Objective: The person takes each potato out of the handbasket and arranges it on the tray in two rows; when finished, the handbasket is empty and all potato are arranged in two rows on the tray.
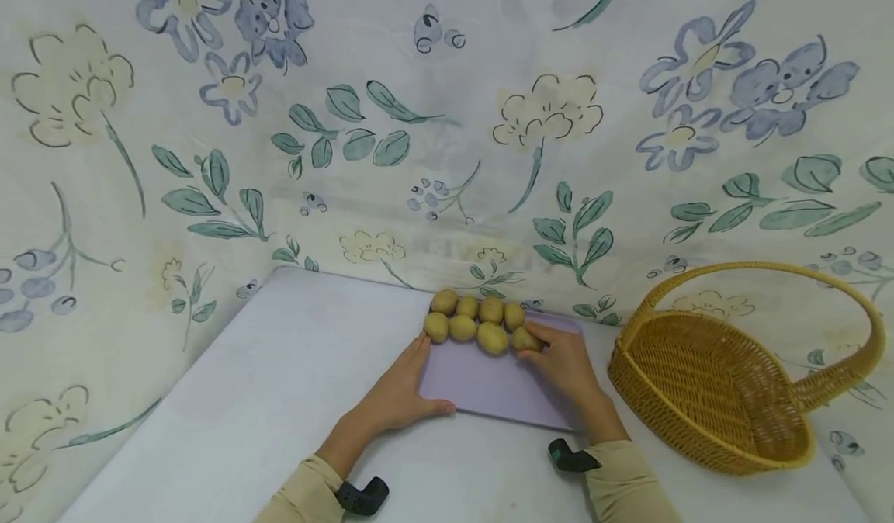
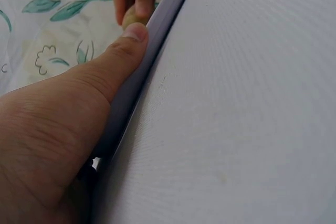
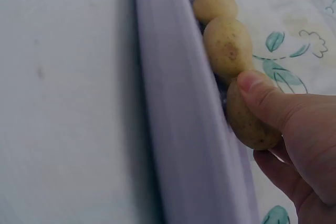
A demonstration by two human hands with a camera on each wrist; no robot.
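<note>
Two rows of several potatoes [image 1: 492,338] lie along the back of a light purple tray [image 1: 482,379] on the table. My right hand [image 1: 567,364] pinches the potato [image 3: 249,121] at the right end of the front row between thumb and fingers, beside its neighbour. At the tray's left edge is my left hand [image 1: 394,399], its fingers stretched along the side and its thumb against the front rim. In the left wrist view that thumb [image 2: 118,59] presses on the tray's rim. Part of the held potato is hidden behind my right fingers.
A wicker basket [image 1: 698,383] with a tall arched handle stands to the right of the tray. The white tabletop [image 1: 279,375] stretches out to the left. Floral fabric [image 1: 447,158] hangs behind the table.
</note>
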